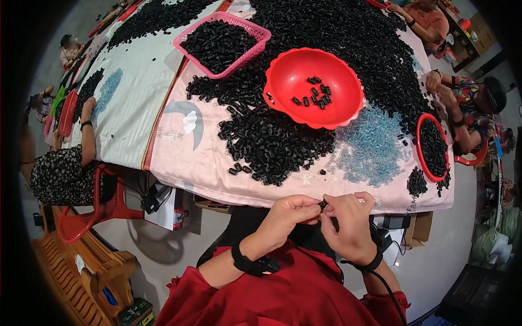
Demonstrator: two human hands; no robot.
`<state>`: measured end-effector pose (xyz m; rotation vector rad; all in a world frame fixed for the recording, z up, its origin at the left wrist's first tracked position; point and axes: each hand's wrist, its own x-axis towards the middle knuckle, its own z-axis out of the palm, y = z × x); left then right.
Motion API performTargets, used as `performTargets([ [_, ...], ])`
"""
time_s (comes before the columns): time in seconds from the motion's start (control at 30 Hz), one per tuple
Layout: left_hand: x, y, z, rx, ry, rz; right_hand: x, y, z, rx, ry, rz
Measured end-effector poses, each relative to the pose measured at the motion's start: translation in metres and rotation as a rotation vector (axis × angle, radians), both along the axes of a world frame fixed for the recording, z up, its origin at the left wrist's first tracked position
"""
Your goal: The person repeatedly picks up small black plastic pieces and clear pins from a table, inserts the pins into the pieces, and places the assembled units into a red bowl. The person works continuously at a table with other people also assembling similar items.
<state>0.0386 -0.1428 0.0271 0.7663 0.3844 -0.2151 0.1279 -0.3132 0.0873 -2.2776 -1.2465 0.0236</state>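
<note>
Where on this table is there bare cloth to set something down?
Free: pink cloth left of the near black pile; white cloth between the pink basket and the far-left blue bits. Crowded: around the red bowl, black pieces behind it, nearer blue bits at its lower right.

The fingers of the left hand [284, 218] and right hand [350, 224] are covering most of a small black part [323, 205], leaving its shape unclear. Blue beads [372, 145] are lying heaped, each too small to make out. The black pile [337, 27] and worktop [176, 165] are running off the top edge, which is also cutting off a co-worker [429, 24]. Black pieces [217, 46] are hiding the pink basket's [251, 54] floor.
</note>
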Motion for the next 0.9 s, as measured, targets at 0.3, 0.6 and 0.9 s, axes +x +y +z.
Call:
performTargets([
  [0.3,0.0008,-0.0009,0.0013,0.007,0.045,-0.003,-0.001,0.0044,-0.0012,-0.055,-0.186,0.005],
  [0.6,0.0033,-0.0029,-0.001,0.005,0.028,-0.015,-0.0015,0.0049,0.0017,-0.045,-0.2,0.04],
  [0.9,0.003,-0.0049,-0.001,0.021,0.037,-0.004,-0.0044,0.0027,-0.0018,-0.167,-0.248,0.061],
])
